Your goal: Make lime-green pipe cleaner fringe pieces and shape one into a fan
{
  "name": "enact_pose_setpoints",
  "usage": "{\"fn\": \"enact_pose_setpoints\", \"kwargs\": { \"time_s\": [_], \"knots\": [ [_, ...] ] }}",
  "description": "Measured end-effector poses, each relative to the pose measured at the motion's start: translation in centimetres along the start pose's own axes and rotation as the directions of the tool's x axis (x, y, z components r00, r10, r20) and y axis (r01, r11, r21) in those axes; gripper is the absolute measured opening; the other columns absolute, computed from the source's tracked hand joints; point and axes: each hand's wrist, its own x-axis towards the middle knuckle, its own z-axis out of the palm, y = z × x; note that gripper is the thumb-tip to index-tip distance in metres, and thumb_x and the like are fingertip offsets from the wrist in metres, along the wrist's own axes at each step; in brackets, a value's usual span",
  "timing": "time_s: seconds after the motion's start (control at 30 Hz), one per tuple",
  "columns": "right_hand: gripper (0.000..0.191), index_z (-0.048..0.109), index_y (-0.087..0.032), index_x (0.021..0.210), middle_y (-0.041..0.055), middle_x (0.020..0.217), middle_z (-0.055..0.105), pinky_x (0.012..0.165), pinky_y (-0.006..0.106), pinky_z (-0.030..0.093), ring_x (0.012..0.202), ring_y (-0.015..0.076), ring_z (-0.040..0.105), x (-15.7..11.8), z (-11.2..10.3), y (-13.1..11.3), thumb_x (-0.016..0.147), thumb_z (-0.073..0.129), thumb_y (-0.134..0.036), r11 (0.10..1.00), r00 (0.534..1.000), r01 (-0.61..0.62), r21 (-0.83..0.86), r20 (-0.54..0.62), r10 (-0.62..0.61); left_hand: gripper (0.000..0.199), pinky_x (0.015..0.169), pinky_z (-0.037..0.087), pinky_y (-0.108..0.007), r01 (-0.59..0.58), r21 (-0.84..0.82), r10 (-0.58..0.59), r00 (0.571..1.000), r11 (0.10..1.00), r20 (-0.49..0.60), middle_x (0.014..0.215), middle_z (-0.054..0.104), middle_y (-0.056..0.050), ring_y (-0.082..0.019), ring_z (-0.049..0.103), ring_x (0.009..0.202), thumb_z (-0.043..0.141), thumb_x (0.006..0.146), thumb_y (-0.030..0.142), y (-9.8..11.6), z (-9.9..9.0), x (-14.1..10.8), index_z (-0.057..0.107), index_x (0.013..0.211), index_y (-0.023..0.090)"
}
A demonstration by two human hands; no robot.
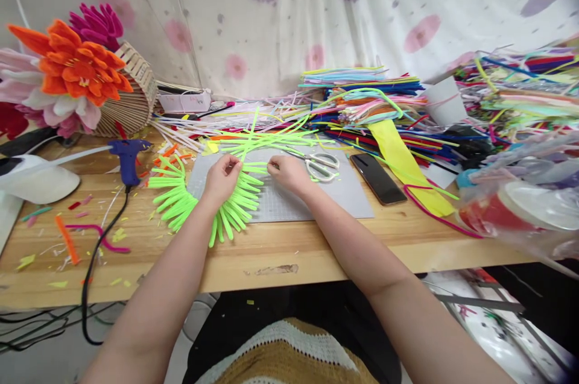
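My left hand [222,178] is closed in a pinch on a fringe of bright green pipe cleaners [234,206], near its upper right end. The fringe curves over the mat and the wood in a wide arc of many fuzzy loops; my left forearm hides part of it. Just to the right, my right hand [286,172] pinches the tip of a green strand that runs across from the left hand. White-handled scissors [322,166] lie beside my right hand on the grey cutting mat [289,209]. Loose green pipe cleaners [271,141] are spread behind both hands.
A blue glue gun [126,161] with a black cord stands left. Fuzzy flowers [81,64] rise behind it. A phone [378,179], a yellow strip [402,161] and bundled pipe cleaners [366,103] lie right. Scraps dot the wooden table [271,260]; its front edge is close.
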Motion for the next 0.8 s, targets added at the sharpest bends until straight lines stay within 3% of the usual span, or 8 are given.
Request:
{"fn": "enact_pose_setpoints", "kwargs": {
  "time_s": [0.33,0.5,0.6,0.63,0.7,0.8],
  "knots": [
    [0.027,0.067,-0.018,0.088,0.0129,0.087,0.068,0.067,0.029,0.04,0.081,0.0224,0.061,0.4,1.0,-1.0,0.08,0.046,-0.032,0.982,0.989,-0.143,-0.123,-0.054,0.137,0.015,0.058,0.038,-0.022,-0.108,0.202,0.101,0.994,0.973,0.045,0.074,0.06,0.0,-0.012,0.055,0.065,0.047,0.078,0.032,2.1,0.6,-1.5,0.054,0.078,0.019],
    [0.03,0.067,-0.018,0.093,0.0142,0.089,0.068,0.073,0.032,0.042,0.087,0.0248,0.062,0.0,0.5,-1.1,0.082,0.046,-0.036,0.982,0.985,-0.17,-0.084,-0.021,0.169,0.012,0.059,0.038,-0.022,-0.093,0.181,0.094,0.996,0.979,0.004,0.071,0.058,0.001,-0.011,0.053,0.062,0.047,0.077,0.029,2.5,0.6,-1.6,0.054,0.075,0.019],
    [0.037,0.063,-0.019,0.1,0.01,0.09,0.068,0.072,0.031,0.044,0.083,0.0219,0.063,-0.5,-1.3,0.1,0.078,0.052,-0.047,0.989,0.991,-0.119,0.086,0.077,0.112,0.012,0.061,0.038,-0.023,-0.019,0.152,0.033,0.995,0.988,-0.093,0.069,0.057,0.002,-0.011,0.052,0.061,0.048,0.075,0.03,1.8,-0.1,-0.9,0.054,0.074,0.019],
    [0.038,0.061,-0.019,0.1,0.0083,0.085,0.069,0.068,0.029,0.045,0.074,0.0187,0.063,-0.6,-2.0,0.7,0.077,0.054,-0.048,0.976,0.982,-0.116,0.183,0.166,0.086,0.011,0.061,0.038,-0.023,0.011,0.143,0.007,0.992,0.99,-0.125,0.068,0.057,0.002,-0.011,0.052,0.061,0.049,0.074,0.029,1.5,-0.3,-0.7,0.054,0.073,0.019],
    [0.031,0.059,-0.017,0.096,0.0058,0.077,0.068,0.06,0.025,0.046,0.062,0.0128,0.061,-0.8,-3.3,1.6,0.077,0.056,-0.041,0.907,0.945,-0.124,0.402,0.327,-0.016,0.01,0.06,0.037,-0.023,0.071,0.131,-0.051,0.988,0.989,-0.145,0.066,0.056,0.002,-0.011,0.05,0.059,0.05,0.073,0.029,0.9,-0.5,-0.3,0.054,0.071,0.019],
    [0.025,0.054,-0.016,0.097,0.0014,0.069,0.065,0.053,0.02,0.046,0.055,0.0085,0.057,-0.6,-4.4,2.2,0.075,0.059,-0.024,0.732,0.932,-0.124,0.67,0.332,-0.145,0.009,0.059,0.035,-0.023,0.109,0.085,-0.096,0.985,0.99,-0.144,0.062,0.054,0.003,-0.011,0.048,0.057,0.051,0.072,0.027,0.4,-0.3,0.0,0.053,0.069,0.019]
  ]
}}
